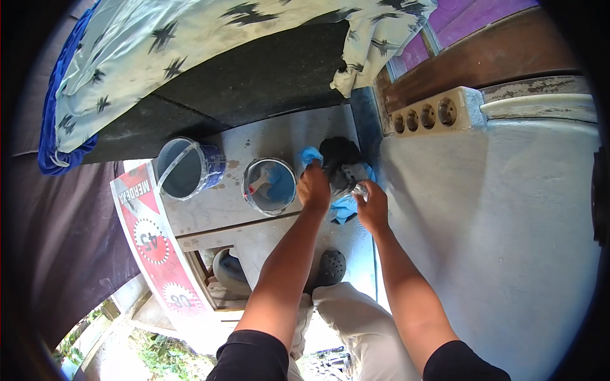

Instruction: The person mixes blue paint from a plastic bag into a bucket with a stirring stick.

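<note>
My left hand (pixel 313 187) is closed on a light-blue piece of cloth or plastic (pixel 310 154) beside a dark bundle (pixel 340 154). On the other side, my right hand (pixel 372 204) pinches the edge of a greyish, see-through part (pixel 358 173) of the same pile. More blue material (pixel 344 208) lies below it, between my hands. Just left of my left hand stands an open bucket (pixel 274 202) with blue paint and a brush (pixel 259 182) inside. A second bucket (pixel 214 166), with a handle across its opening, is farther left.
A power strip (pixel 437 114) is fixed near the wall (pixel 495 209) at right. Patterned cloth (pixel 210 38) hangs above. A red and white banner (pixel 147 238) borders the left side. An opening (pixel 219 270) and a dark perforated shoe (pixel 332 267) are near my legs.
</note>
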Available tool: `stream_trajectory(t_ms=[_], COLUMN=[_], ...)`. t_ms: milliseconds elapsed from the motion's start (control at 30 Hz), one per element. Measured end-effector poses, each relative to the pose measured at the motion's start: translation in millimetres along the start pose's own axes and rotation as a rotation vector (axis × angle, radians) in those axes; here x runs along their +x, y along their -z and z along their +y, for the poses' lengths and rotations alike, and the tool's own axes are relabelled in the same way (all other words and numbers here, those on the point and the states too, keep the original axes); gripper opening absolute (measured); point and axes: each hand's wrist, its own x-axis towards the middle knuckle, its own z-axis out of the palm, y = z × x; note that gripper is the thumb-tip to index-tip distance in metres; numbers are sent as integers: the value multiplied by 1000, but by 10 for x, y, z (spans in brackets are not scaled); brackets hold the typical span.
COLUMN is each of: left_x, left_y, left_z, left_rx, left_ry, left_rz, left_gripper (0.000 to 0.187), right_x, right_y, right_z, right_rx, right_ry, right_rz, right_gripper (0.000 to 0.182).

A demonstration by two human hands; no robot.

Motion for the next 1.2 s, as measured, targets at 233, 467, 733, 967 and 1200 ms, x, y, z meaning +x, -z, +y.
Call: stream_trajectory(t_ms=[233, 467, 733, 967, 1200], left_x=[-446, -1080, -1325, -1270, -892], left_y=[909, 1942, 2129, 1462, 624], left_z=[-190, -887, -1599, -2237, -2574], left_rx=[45, 12, -2, 16, 50], left_ry=[-337, -548, -311, -123, 15], left_rz=[62, 305, 387, 368, 202], left_gripper=[11, 17, 7, 7, 7], right_x=[-9, -53, -137, -182, -195], right_y=[-47, -208, -476, -706, -883], right_z=[-35, -19, -257, -487, -327], right_rx=[-24, -99, -160, -199, -104], right_ry=[-65, -20, 25, 92, 74], right_rz=[-4, 28, 59, 48, 69], right_gripper=[25, 26, 22, 25, 27])
